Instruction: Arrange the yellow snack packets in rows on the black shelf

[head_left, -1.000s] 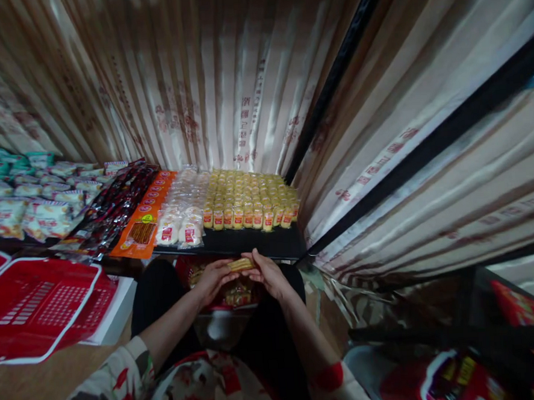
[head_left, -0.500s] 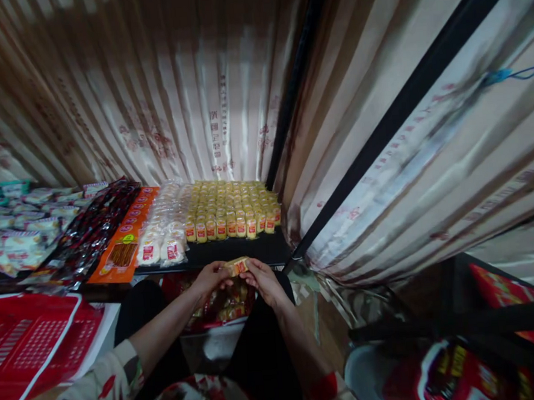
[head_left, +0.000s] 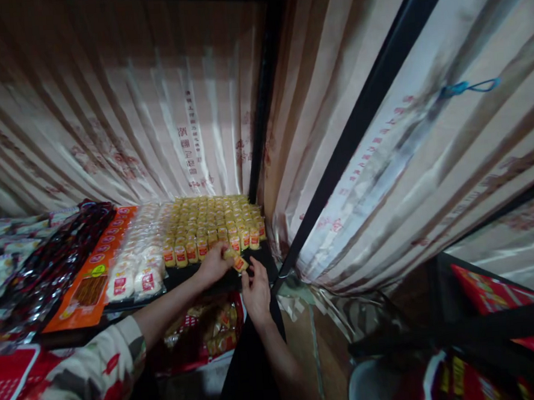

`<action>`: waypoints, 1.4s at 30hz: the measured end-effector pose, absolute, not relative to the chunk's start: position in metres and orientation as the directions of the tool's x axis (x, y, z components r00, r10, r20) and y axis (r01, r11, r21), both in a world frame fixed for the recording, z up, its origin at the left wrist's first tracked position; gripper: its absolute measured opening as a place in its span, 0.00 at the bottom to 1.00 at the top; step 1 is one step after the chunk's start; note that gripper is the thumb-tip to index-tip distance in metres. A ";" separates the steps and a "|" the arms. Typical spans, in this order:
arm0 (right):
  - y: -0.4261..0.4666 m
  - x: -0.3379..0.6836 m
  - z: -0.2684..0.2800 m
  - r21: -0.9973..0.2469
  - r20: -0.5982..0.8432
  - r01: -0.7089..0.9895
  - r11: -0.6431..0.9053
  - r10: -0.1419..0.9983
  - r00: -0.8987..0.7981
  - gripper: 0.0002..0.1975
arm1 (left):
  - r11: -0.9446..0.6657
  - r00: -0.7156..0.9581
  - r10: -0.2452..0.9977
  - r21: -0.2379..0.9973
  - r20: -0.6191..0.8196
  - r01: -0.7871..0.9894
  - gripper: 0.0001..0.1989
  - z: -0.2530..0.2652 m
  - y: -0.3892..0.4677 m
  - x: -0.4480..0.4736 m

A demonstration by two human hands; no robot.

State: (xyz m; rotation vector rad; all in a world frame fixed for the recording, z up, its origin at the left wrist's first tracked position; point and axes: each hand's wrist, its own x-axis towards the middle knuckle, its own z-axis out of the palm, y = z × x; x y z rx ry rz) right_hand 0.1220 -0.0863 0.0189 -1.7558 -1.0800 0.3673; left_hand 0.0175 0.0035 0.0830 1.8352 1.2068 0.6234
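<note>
My left hand (head_left: 214, 267) is closed on one end of a small yellow snack packet (head_left: 238, 261) with a red label, holding it tilted at the front of the shelf. Just below and right of the packet is my right hand (head_left: 257, 290), thumb and forefinger apart, apparently holding nothing. Beyond them, rows of matching yellow packets (head_left: 209, 223) stand upright on the black shelf (head_left: 185, 277). Under my forearms lies an open red bag (head_left: 202, 330) with more yellow packets inside.
Left of the rows lie white packets (head_left: 133, 268), an orange snack bag (head_left: 89, 283) and dark shiny packs (head_left: 44, 256). A red basket (head_left: 11, 384) is at lower left. A slanting black post (head_left: 336, 153) stands before the pale curtain (head_left: 152, 98). Red packages (head_left: 468, 381) sit at lower right.
Both hands have moved forward from over the red bag to the shelf's front edge with the yellow packet. My right hand has come off the packet. The view has shifted right.
</note>
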 end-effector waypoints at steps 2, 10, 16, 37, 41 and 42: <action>-0.079 0.125 0.016 -0.827 0.320 0.559 -0.054 0.773 0.548 0.24 | -0.289 0.427 0.903 0.788 0.037 0.543 0.10 0.092 0.017 0.033; -0.036 0.139 -0.007 -0.739 0.355 0.667 -0.093 0.788 0.503 0.30 | -0.448 0.448 0.869 0.718 0.210 0.533 0.19 0.122 0.053 0.096; -0.021 0.141 -0.018 -0.677 0.399 0.732 -0.081 0.795 0.457 0.32 | -0.499 0.541 0.823 0.679 0.175 0.539 0.22 0.113 0.061 0.126; -0.022 0.147 -0.018 -0.894 0.323 0.446 -0.033 0.643 0.695 0.28 | -0.752 0.792 0.608 0.361 0.057 0.552 0.18 0.093 0.094 0.157; -0.020 0.154 -0.020 -0.946 0.278 0.321 0.045 0.621 0.733 0.29 | -0.767 0.807 0.591 0.310 -0.001 0.562 0.15 0.093 0.086 0.159; -0.020 0.155 -0.020 -0.943 0.280 0.332 0.041 0.637 0.718 0.29 | -0.765 0.804 0.594 0.298 -0.013 0.571 0.14 0.093 0.083 0.159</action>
